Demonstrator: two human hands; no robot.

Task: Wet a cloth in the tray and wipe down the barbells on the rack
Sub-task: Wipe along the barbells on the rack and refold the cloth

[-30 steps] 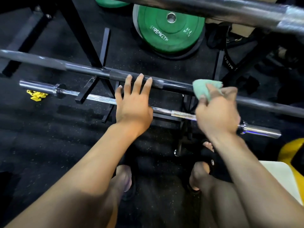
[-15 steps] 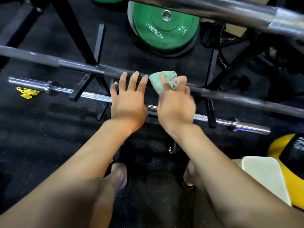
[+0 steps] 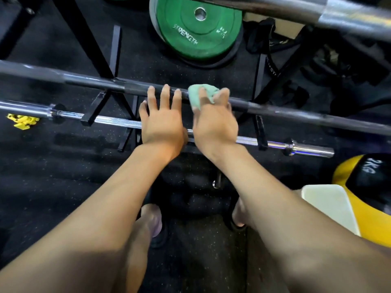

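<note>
The white tray point(image 3: 330, 210) sits on the floor at the lower right, partly hidden by the right forearm, touching a yellow-and-black ball point(image 3: 370, 187) marked 2KG; what the tray holds cannot be told. The black rack point(image 3: 115, 60) carries the barbells. The left hand point(image 3: 161, 121) lies flat, fingers straight and slightly spread, with its fingertips point(image 3: 165, 92) resting on the dark barbell point(image 3: 84, 81) near the middle of its shaft. Just beside it, the right hand point(image 3: 215, 125) grips the green cloth point(image 3: 198, 94), fingers curled over it and pressing it onto the same barbell. Both forearms reach forward over the chrome barbell point(image 3: 118, 120), which lies on a lower rung of the rack. A third barbell point(image 3: 317, 15) crosses the top right. A green plate point(image 3: 196, 28) lies on the floor beyond the rack, and a yellow clip point(image 3: 21, 120) at the left edge.
</note>
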